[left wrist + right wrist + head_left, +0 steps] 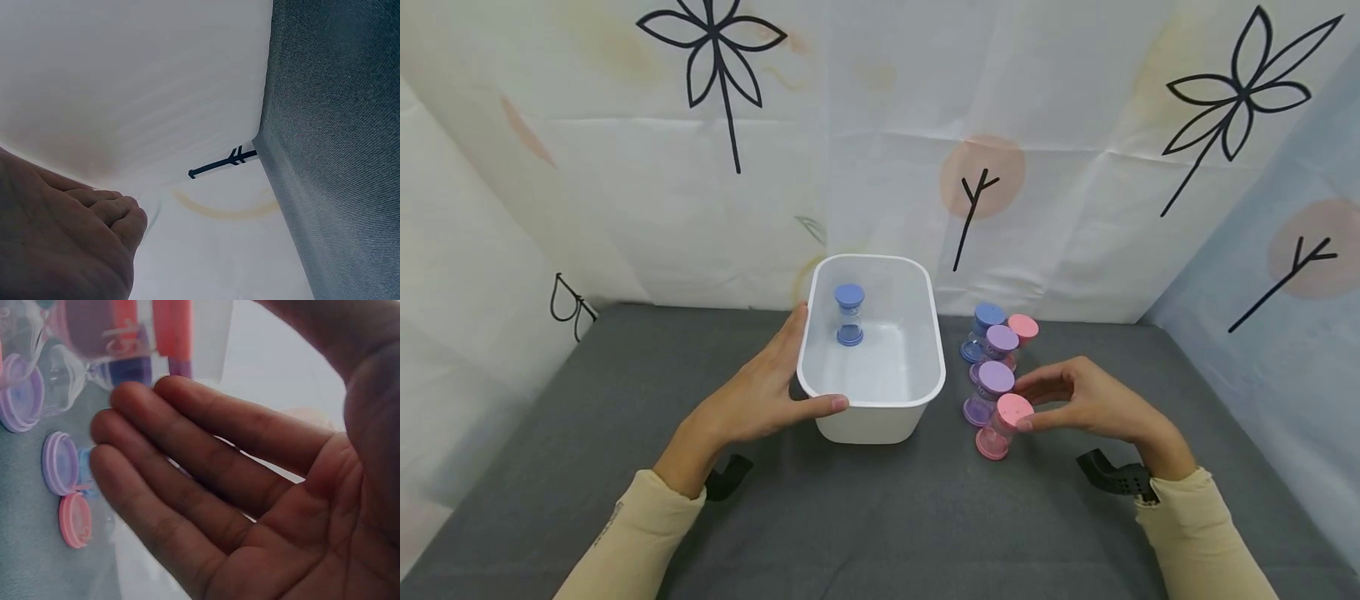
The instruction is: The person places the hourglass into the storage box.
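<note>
My left hand holds a white plastic bin at its near left corner, the thumb over the near rim and the fingers along the left side. Inside the bin stands a blue-capped hourglass. On the right, my right hand is at the nearest pink hourglass, its thumb at the pink cap. In the right wrist view the fingers lie extended just beside that hourglass, and the thumb tip is hidden. A purple hourglass stands right behind it, close to the fingertips.
Behind these stand another purple hourglass, a blue one and a pink one, bunched together. A dark grey cloth covers the table. White patterned fabric rises along the back and sides.
</note>
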The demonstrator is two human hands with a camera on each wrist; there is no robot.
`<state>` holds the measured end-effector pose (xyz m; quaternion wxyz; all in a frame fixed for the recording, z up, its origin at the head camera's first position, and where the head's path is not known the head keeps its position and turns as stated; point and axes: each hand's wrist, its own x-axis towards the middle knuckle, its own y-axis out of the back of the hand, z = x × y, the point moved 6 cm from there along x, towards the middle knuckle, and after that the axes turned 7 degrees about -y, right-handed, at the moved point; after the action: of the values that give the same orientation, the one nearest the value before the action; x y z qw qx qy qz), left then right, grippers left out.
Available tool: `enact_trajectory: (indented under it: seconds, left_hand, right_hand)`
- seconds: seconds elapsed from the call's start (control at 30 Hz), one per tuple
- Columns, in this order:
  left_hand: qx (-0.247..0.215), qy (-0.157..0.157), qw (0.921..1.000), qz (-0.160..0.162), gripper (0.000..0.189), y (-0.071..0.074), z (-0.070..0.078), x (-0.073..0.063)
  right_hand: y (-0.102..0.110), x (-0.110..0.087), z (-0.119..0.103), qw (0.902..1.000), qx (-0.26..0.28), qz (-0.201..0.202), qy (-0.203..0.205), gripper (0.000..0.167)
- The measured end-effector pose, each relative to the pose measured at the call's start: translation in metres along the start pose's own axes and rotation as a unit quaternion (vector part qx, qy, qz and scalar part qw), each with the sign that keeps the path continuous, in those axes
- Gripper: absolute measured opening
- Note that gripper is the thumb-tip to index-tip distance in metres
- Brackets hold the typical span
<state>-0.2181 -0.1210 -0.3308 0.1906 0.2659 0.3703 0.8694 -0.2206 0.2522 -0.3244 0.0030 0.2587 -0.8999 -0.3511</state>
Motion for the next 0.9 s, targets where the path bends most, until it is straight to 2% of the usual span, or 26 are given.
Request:
enact_trajectory:
  seconds: [0.4,0.67,0.9]
  left_hand:
    - [-0.002,-0.006,1.0000,-0.001,0.120,0.001,0.002,0.002]
    - [0.000,0.004,1.0000,-0.004,0.122,0.000,-0.001,0.001]
    - [-0.002,0.003,1.0000,0.002,0.121,0.000,-0.001,0.001]
  right_hand:
    - [-0.012,0.000,-0.010,0.9984,-0.046,-0.014,0.029,0.039]
    - [-0.017,0.002,-0.015,0.9955,-0.082,-0.001,0.047,0.030]
    - [-0.005,-0.014,-0.031,0.9937,-0.080,0.035,0.071,0.034]
